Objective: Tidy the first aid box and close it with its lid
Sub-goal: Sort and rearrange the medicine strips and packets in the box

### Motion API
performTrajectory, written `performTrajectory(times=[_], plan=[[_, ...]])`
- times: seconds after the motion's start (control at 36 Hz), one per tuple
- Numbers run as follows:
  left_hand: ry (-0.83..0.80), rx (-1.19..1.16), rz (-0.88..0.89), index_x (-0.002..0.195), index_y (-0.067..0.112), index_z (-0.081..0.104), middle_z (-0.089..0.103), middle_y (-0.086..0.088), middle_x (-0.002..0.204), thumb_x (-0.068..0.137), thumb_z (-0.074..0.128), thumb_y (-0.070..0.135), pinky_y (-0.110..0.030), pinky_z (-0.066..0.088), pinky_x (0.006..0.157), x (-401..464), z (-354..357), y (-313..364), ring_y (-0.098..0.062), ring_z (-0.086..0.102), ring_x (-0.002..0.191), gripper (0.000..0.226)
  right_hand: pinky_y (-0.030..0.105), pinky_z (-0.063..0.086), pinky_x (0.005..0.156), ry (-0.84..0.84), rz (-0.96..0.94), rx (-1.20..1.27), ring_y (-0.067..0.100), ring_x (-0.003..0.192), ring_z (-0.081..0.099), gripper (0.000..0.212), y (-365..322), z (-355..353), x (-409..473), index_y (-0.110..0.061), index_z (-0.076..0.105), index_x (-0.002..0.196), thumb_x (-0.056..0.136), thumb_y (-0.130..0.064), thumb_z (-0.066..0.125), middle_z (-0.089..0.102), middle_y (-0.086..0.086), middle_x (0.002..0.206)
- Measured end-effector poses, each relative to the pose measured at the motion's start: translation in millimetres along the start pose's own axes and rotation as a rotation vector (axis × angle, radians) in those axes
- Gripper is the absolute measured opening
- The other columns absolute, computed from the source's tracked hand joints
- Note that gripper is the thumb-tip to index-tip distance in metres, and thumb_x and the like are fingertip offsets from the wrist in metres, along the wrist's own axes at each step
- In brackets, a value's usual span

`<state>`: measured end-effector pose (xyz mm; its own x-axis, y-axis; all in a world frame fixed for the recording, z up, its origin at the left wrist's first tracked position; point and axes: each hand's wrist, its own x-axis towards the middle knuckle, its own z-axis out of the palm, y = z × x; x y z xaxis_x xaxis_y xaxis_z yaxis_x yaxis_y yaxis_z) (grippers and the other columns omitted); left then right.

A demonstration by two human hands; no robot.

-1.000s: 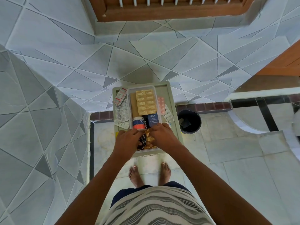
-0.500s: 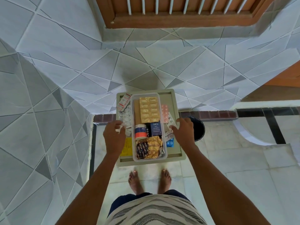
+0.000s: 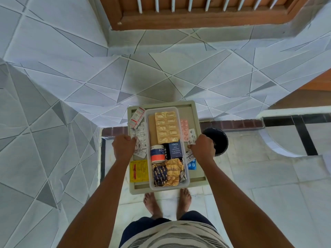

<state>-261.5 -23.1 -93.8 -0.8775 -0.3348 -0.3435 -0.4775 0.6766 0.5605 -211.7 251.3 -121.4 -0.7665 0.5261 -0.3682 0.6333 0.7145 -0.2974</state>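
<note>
Tiled wall close behind the beige tray (image 3: 194, 111), open floor to your right with a black bin (image 3: 219, 138) just beside the tray's right edge. The clear first aid box (image 3: 187, 178) sits lidless in the tray's middle, packed with a gold blister pack (image 3: 167, 128), tape roll (image 3: 157, 155) and dark blue carton (image 3: 175, 149). Your left hand (image 3: 123, 149) pinches silver strips (image 3: 141, 135) at the left rim. Your right hand (image 3: 202, 149) curls on a white blister strip (image 3: 192, 136).

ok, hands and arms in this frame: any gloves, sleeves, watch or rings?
Left hand and right hand are bare: no gloves, and no rings or watch visible. Both forearms are uncovered up to the frame edge, no sleeves in view.
</note>
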Motion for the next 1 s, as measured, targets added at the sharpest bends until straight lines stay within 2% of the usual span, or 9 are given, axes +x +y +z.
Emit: performTrajectory(times=[0.06,0.14,0.31,0.47,0.58,0.67,0.75,0.83,1.0], plan=[[-0.031,-0.038,-0.037,0.057,0.010,0.055,0.049,0.003,0.050,0.087,0.076,0.027,-0.033,0.050,0.056,2.0,-3.1,-1.1,-0.013,0.046,0.043,0.041,0.051,0.058,0.076,0.002,0.023,0.031,0.033,0.095,0.064,0.055,-0.5,0.0,-1.9,-0.014,0.057,0.107,0.070,-0.041,0.088,0.059,0.010,0.105],[-0.070,-0.059,-0.038,0.053,0.012,0.048,0.047,0.001,0.049,0.088,0.075,0.023,-0.021,0.034,0.049,1.4,-9.9,2.2,-0.008,0.040,0.043,0.045,0.055,0.055,0.083,0.028,0.075,0.012,0.039,0.109,0.054,0.069,-3.1,-3.6,-5.2,-0.014,0.048,0.120,0.070,-0.040,0.088,0.047,0.016,0.120],[-0.087,-0.061,-0.024,0.052,0.016,0.047,0.048,0.001,0.051,0.088,0.074,0.022,-0.028,0.042,0.061,3.1,-19.3,6.4,-0.009,0.042,0.047,0.046,0.052,0.060,0.076,0.040,0.098,0.129,0.038,0.103,0.060,0.072,1.5,-1.8,-3.5,-0.016,0.042,0.116,0.067,-0.037,0.090,0.056,0.015,0.113],[-0.106,-0.055,0.003,0.062,0.008,0.057,0.058,-0.006,0.061,0.086,0.075,0.022,-0.024,0.035,0.056,2.4,-26.6,4.6,-0.015,0.052,0.057,0.033,0.039,0.062,0.054,0.043,0.074,0.128,0.021,0.062,0.067,0.030,9.1,-1.8,1.0,-0.017,0.056,0.081,0.072,-0.032,0.081,0.065,0.003,0.078],[-0.140,-0.044,0.040,0.063,0.001,0.061,0.057,-0.014,0.061,0.085,0.074,0.015,-0.017,0.034,0.054,-1.9,-33.7,6.5,-0.014,0.047,0.051,0.029,0.033,0.060,0.052,0.062,0.076,0.182,0.021,0.060,0.066,0.022,9.0,-9.9,-0.6,-0.009,0.060,0.082,0.079,-0.023,0.077,0.066,0.005,0.073],[-0.130,-0.026,0.078,0.059,0.002,0.060,0.053,-0.014,0.059,0.084,0.072,0.011,-0.017,0.034,0.053,-5.8,-38.5,7.9,-0.018,0.048,0.055,0.029,0.024,0.044,0.046,0.074,0.056,0.214,0.021,0.060,0.060,0.014,9.1,-11.7,1.7,-0.005,0.061,0.085,0.080,-0.015,0.069,0.068,0.012,0.079],[-0.109,-0.014,0.091,0.060,0.004,0.059,0.056,-0.018,0.062,0.083,0.071,0.010,-0.017,0.032,0.053,-9.5,-42.4,9.6,-0.020,0.050,0.059,0.027,0.035,0.058,0.065,0.085,-0.051,0.246,0.028,0.090,0.065,0.037,5.0,-11.1,3.2,-0.013,0.061,0.117,0.081,-0.017,0.071,0.066,0.014,0.108],[-0.123,-0.017,0.067,0.069,-0.007,0.064,0.067,-0.026,0.072,0.085,0.073,0.013,-0.015,0.034,0.054,-10.2,-42.0,8.5,-0.019,0.054,0.060,0.027,0.051,0.053,0.094,0.042,-0.170,0.191,0.035,0.122,0.048,0.058,1.1,-10.8,3.6,-0.027,0.052,0.138,0.085,-0.024,0.076,0.047,0.015,0.133],[-0.111,0.002,0.063,0.069,-0.005,0.066,0.068,-0.025,0.073,0.085,0.072,0.015,-0.016,0.034,0.055,-7.0,-39.7,2.7,-0.019,0.055,0.059,0.026,0.054,0.051,0.093,-0.009,-0.189,0.084,0.039,0.121,0.043,0.055,-4.7,-13.9,16.3,-0.019,0.056,0.126,0.078,-0.022,0.083,0.041,0.015,0.131]])
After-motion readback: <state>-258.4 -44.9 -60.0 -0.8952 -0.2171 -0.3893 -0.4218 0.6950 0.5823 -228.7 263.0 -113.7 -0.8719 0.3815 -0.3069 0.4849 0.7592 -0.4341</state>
